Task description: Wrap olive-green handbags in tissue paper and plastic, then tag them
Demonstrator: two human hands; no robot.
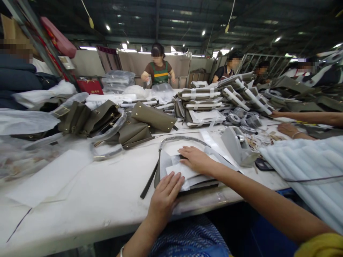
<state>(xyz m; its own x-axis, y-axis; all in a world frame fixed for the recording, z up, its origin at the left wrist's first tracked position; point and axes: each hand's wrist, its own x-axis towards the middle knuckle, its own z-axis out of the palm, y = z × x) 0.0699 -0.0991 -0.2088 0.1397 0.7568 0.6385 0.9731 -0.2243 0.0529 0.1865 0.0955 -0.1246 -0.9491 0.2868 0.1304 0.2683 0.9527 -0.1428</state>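
Note:
A flat olive-grey bag (157, 178) lies on the white table in front of me, its wrapped handle arching away at the back and a dark strap hanging out on the left. White and translucent sheets (178, 167) cover its upper face. My left hand (167, 191) rests on the near left part of the sheets, fingers extended and side by side. Farther back and to the right, my right hand (197, 159) lies flat on the sheets with its fingers stretched out. Neither hand grasps anything visible. The palms' undersides are hidden.
More olive bags (154, 116) lie behind, beside a stack of padded bags (199, 94). A grey tape dispenser (238, 146) and a black object (264, 164) stand right. White foam sheets (316, 167) overhang the front edge. Another person's hand (288, 130) is at the right; others work behind.

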